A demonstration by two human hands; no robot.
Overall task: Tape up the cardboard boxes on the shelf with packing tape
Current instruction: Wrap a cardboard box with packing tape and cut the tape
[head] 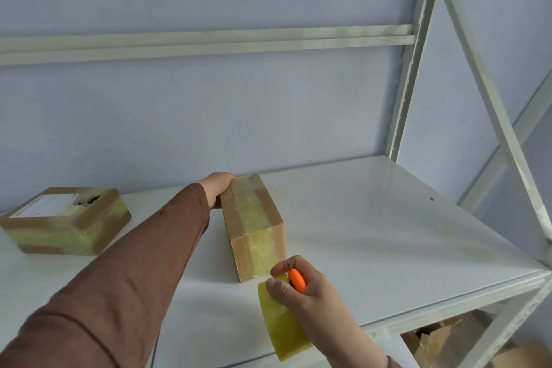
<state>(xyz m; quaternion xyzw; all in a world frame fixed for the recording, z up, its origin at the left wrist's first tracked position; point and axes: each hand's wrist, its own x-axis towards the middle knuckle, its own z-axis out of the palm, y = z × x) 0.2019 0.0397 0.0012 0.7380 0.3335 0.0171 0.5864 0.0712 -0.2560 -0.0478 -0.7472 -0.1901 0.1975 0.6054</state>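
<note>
While left hand (216, 188) fingers clamp box (252, 218) far end steady, right hand (301, 284) fingers pinching orange cutter (297, 279) and tape roll (283, 326), likely to sever.

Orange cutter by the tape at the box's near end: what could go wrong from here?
1. The right hand grips the orange cutter and the tape roll together; its fingertips sit close to the blade tip, so a slip could nick a finger.
2. The left hand holds only the far end of the box; pulling the tape could slide the box on the smooth shelf.
</note>
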